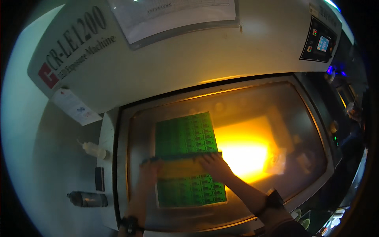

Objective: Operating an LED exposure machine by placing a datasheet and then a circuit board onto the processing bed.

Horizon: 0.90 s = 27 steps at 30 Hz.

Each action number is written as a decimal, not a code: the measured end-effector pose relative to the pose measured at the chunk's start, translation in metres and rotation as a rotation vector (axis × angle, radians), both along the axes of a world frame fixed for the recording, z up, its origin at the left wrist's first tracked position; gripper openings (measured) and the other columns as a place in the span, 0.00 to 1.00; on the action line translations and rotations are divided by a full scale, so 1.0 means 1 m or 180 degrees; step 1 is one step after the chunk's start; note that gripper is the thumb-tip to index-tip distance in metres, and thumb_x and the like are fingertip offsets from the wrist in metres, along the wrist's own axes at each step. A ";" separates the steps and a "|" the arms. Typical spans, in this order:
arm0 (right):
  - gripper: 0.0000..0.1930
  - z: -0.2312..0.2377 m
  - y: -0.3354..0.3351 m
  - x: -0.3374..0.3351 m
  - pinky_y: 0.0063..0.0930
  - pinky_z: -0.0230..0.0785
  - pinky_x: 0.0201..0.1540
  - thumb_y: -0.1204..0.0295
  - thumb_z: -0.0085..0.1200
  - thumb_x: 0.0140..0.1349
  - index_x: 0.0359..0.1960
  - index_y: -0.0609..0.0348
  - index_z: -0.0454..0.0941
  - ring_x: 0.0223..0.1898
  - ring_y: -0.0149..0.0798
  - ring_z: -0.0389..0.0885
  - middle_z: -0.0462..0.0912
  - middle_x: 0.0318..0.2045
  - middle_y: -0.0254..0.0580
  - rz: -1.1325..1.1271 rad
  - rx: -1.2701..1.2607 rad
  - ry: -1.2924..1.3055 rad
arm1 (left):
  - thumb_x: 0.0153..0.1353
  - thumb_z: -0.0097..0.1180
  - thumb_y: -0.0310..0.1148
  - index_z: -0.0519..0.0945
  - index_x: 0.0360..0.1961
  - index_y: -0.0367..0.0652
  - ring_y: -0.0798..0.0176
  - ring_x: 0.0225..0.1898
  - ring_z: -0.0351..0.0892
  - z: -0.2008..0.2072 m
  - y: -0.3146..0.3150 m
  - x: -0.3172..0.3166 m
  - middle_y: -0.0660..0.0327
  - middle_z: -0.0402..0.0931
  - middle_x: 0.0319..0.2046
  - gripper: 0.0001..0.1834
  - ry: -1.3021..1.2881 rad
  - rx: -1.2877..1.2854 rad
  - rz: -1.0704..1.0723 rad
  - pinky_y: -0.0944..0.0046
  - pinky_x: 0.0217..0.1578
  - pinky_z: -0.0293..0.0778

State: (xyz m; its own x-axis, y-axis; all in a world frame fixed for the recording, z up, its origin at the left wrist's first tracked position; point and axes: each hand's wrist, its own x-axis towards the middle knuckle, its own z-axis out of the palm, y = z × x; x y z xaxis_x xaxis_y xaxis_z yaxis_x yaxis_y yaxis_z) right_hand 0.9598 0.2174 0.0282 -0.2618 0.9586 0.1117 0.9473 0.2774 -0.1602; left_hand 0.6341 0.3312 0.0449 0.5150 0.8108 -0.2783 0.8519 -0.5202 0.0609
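Observation:
A green circuit board panel [182,134] with rows of dark patterns lies on the glass bed [252,201] of a large machine. Across its lower middle runs a long, flat squeegee-like bar [179,167], yellowish-brown with a dark edge on its far side. My left hand [151,170] is closed around the bar's left end, dim and slightly blurred. At its right end, my right hand [213,165] grips it with the fingers laid over the dark edge. The bar hides a strip of the panel beneath it.
Bright yellow light glares off the bed right of the panel. On the left ledge are a white squeeze bottle [94,150], a black rectangular block [99,179] and a dark bottle [87,199]. The machine's front carries a paper sleeve [177,19] and a control panel [320,41].

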 end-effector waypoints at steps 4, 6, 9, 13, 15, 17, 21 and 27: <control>0.29 -0.041 0.152 0.018 0.54 0.61 0.65 0.73 0.55 0.56 0.62 0.45 0.69 0.61 0.49 0.71 0.74 0.58 0.40 -0.0422 0.0580 0.0207 | 0.65 0.48 0.31 0.71 0.65 0.56 0.43 0.63 0.69 -0.030 0.151 0.031 0.53 0.72 0.62 0.25 -0.0227 0.0222 0.0185 0.40 0.65 0.62; 0.29 -0.025 0.196 0.024 0.54 0.60 0.66 0.72 0.53 0.58 0.64 0.44 0.68 0.62 0.46 0.70 0.74 0.60 0.38 -0.0402 0.0086 0.0114 | 0.60 0.53 0.25 0.72 0.64 0.55 0.45 0.62 0.70 -0.009 0.180 0.034 0.53 0.72 0.62 0.29 -0.0478 0.0134 0.0082 0.46 0.64 0.65; 0.30 -0.022 0.257 0.039 0.54 0.59 0.67 0.72 0.55 0.59 0.66 0.43 0.66 0.63 0.46 0.70 0.73 0.61 0.37 -0.0366 0.0048 -0.0182 | 0.53 0.57 0.20 0.72 0.63 0.53 0.45 0.61 0.71 0.003 0.226 0.058 0.53 0.71 0.62 0.33 -0.0598 0.0381 0.0015 0.49 0.62 0.69; 0.27 -0.034 0.298 0.050 0.53 0.57 0.69 0.71 0.53 0.62 0.65 0.40 0.67 0.66 0.48 0.68 0.70 0.66 0.38 -0.0422 0.0038 -0.0125 | 0.54 0.56 0.21 0.71 0.64 0.50 0.43 0.57 0.75 -0.019 0.272 0.051 0.49 0.76 0.56 0.33 -0.0665 0.1151 -0.0479 0.49 0.61 0.69; 0.31 -0.034 0.300 0.039 0.53 0.58 0.68 0.72 0.56 0.59 0.67 0.40 0.65 0.67 0.48 0.67 0.70 0.66 0.37 -0.0425 0.0211 -0.0040 | 0.53 0.57 0.21 0.72 0.63 0.52 0.44 0.57 0.75 -0.017 0.273 0.044 0.49 0.76 0.55 0.34 -0.0405 0.1044 -0.0183 0.50 0.60 0.70; 0.33 -0.035 0.285 0.040 0.53 0.59 0.68 0.72 0.56 0.58 0.68 0.41 0.64 0.66 0.49 0.68 0.70 0.65 0.37 -0.0425 0.0329 -0.0068 | 0.53 0.56 0.20 0.70 0.65 0.54 0.44 0.58 0.74 0.006 0.246 0.056 0.51 0.74 0.58 0.35 -0.0113 0.1019 -0.0099 0.48 0.60 0.69; 0.27 -0.036 0.185 0.023 0.57 0.59 0.65 0.68 0.53 0.60 0.64 0.44 0.68 0.60 0.50 0.71 0.75 0.58 0.39 -0.0160 0.0496 -0.0222 | 0.57 0.52 0.23 0.64 0.69 0.59 0.44 0.60 0.73 0.026 0.158 0.050 0.57 0.71 0.63 0.37 0.0316 -0.0329 0.0412 0.42 0.61 0.68; 0.31 -0.023 -0.100 -0.010 0.52 0.63 0.59 0.67 0.50 0.63 0.70 0.46 0.61 0.60 0.50 0.69 0.70 0.62 0.45 0.0957 -0.1138 0.0001 | 0.65 0.46 0.49 0.75 0.52 0.49 0.47 0.47 0.75 -0.038 -0.020 -0.041 0.53 0.75 0.45 0.21 -0.0781 -0.0629 -0.0350 0.47 0.48 0.72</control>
